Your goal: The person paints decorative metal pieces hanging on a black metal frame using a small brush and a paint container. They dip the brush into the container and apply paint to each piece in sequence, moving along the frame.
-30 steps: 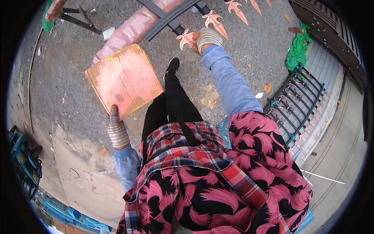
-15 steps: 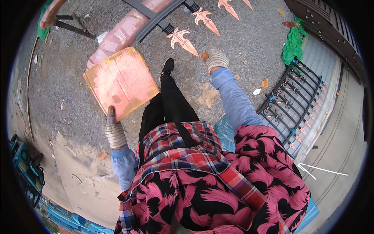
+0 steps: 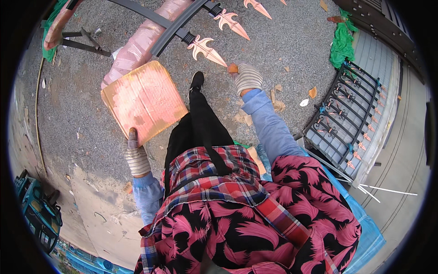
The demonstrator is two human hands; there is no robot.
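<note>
My left hand (image 3: 135, 153), in a striped knit glove, grips the lower edge of a square cardboard sheet (image 3: 145, 101) smeared with copper-pink paint. Its thumb lies on top; the other fingers are hidden beneath. My right hand (image 3: 247, 78), gloved alike, is closed at the tip of a copper-coloured spearhead (image 3: 207, 52) on a dark metal railing (image 3: 175, 28). A small orange-brown patch shows at its fingertips; whether it is a held piece or a stained finger I cannot tell. More copper spearheads (image 3: 232, 23) point out from the same railing.
A plastic-wrapped pink roll (image 3: 137, 52) lies beneath the railing. To the right, a black railing panel (image 3: 342, 114) with copper tips rests by green netting (image 3: 343, 45). Blue sheeting (image 3: 360, 228) is beside me. A teal machine (image 3: 36, 210) stands at lower left on the ground.
The view has shifted slightly, with the railing now a little further left. My right hand has moved left too, staying at the spearhead's tip. My left hand still holds the cardboard.
</note>
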